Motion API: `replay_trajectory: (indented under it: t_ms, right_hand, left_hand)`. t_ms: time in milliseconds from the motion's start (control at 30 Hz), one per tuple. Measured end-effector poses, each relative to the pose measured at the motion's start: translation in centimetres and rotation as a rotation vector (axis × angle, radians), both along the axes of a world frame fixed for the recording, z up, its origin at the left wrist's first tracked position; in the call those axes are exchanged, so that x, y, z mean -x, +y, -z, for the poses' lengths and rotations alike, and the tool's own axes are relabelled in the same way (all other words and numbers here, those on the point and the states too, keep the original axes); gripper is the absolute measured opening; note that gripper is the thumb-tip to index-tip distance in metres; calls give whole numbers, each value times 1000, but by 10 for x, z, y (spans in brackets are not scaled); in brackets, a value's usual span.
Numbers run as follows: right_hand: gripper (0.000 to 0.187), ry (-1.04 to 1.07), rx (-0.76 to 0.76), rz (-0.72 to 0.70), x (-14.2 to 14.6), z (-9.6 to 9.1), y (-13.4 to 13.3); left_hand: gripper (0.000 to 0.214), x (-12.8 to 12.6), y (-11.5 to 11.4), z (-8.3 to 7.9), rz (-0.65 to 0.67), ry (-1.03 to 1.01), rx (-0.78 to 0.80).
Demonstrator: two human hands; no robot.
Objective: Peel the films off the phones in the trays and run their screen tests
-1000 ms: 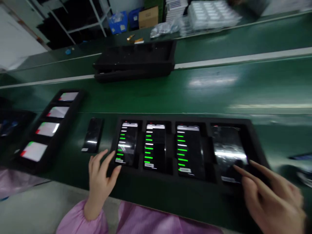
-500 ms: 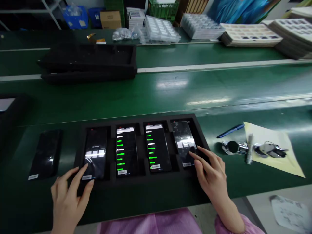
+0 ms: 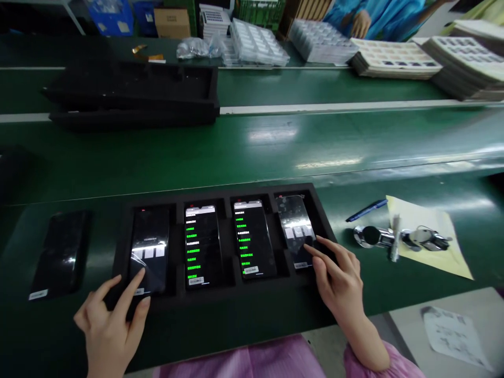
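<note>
A black foam tray (image 3: 229,294) lies in front of me with phones in its compartments. My left hand (image 3: 114,325), fingers apart, rests its index fingertip at the lower part of the leftmost phone (image 3: 148,273), which shows a row of white boxes. At the right end, my right hand (image 3: 342,275) has its index finger over the rightmost phone (image 3: 293,220), with a similar row of boxes; its other fingers are loosely bent and hold nothing. Between them, a second phone (image 3: 202,236) and a third phone (image 3: 253,236) display lists in green and white text.
Left of the tray lies a dark phone (image 3: 61,252). A blue pen (image 3: 366,210), shiny metal parts (image 3: 372,237) and yellow paper (image 3: 452,262) are at right. Black trays (image 3: 134,97) are stacked beyond, near clear plastic trays (image 3: 258,44). A co-worker's hand (image 3: 361,23) shows at the back.
The view has shifted slightly. My left index finger has come down onto the leftmost phone's screen; my right hand stays at the rightmost phone. A co-worker's hand has appeared at the back.
</note>
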State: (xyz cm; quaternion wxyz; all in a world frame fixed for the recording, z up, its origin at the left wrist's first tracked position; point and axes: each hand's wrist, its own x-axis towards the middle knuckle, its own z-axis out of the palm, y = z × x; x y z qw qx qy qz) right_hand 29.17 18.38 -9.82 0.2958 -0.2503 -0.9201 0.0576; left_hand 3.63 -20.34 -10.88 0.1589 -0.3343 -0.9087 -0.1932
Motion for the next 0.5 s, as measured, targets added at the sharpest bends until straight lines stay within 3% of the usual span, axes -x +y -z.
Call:
replay_trajectory:
  t_ms: [500]
  right_hand:
    - [26, -15, 1, -1, -1, 1, -1]
  left_hand:
    - [41, 0, -4, 5, 27, 38, 31]
